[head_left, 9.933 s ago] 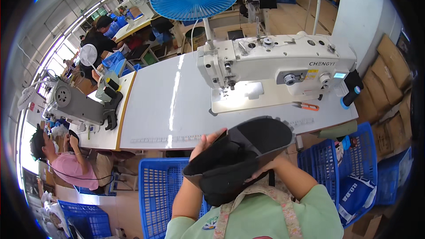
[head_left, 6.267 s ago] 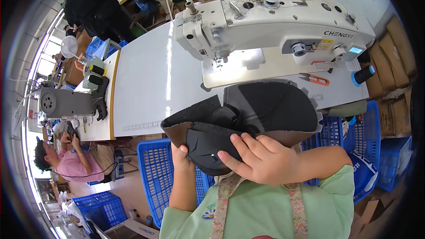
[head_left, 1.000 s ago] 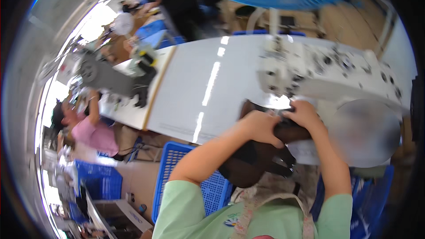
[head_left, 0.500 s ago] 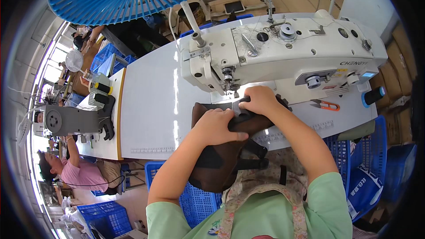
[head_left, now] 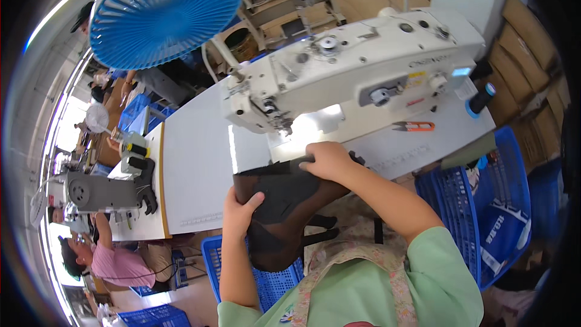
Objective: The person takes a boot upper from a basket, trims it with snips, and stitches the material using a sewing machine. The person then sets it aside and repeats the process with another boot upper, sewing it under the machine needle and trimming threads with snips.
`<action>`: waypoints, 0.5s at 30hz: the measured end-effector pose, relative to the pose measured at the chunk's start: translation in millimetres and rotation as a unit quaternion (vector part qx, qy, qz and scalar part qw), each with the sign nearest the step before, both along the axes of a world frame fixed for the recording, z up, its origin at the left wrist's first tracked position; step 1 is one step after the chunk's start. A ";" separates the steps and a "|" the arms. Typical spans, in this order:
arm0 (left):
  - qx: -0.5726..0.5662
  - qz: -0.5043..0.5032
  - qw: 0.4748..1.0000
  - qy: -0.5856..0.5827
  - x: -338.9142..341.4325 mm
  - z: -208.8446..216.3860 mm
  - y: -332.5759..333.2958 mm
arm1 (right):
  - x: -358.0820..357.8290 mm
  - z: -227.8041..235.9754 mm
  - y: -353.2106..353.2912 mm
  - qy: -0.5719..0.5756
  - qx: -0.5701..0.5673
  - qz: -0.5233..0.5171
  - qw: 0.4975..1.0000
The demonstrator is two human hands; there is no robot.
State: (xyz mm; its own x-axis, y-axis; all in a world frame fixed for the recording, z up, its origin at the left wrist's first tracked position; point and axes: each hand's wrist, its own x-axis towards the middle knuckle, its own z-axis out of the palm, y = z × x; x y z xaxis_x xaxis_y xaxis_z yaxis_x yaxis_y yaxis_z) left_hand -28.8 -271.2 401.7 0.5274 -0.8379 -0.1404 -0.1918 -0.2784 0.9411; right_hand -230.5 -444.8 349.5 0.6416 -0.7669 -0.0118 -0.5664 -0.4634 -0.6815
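A dark brown and black fabric piece (head_left: pixel 284 200) with black straps hangs over the front edge of the white sewing table (head_left: pixel 196 157). My left hand (head_left: pixel 241 211) grips its left side, thumb on top and fingers hidden behind. On its upper right edge, my right hand (head_left: pixel 327 160) is closed with the thumb pressed down. Both hands hold the piece in front of the white sewing machine (head_left: pixel 363 79). The fabric lies apart from the needle area, toward my body.
Orange-handled thread snips (head_left: pixel 417 126) and a dark thread spool (head_left: pixel 480 102) lie at the right. Blue baskets (head_left: pixel 451 224) stand below the table on both sides. A blue fan (head_left: pixel 166 15) looms at upper left. A person in pink (head_left: pixel 124 260) works at another machine (head_left: pixel 100 192).
The fabric piece has come away from the needle toward me. My left hand has shifted from its top to its left edge. The view has turned and moved.
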 end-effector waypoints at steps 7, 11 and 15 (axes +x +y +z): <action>-0.072 -0.055 0.993 0.074 -12.6 -4.6 42.7 | -100.1 -5.5 16.4 -0.112 -0.037 0.057 0.991; -0.102 -0.048 0.989 0.099 -20.3 -4.5 53.5 | -176.2 -23.6 -29.2 0.186 -0.307 -0.183 0.915; -0.124 -0.058 0.977 0.164 -29.4 -5.7 52.7 | -217.2 -45.3 -47.5 0.141 -0.370 -0.196 0.897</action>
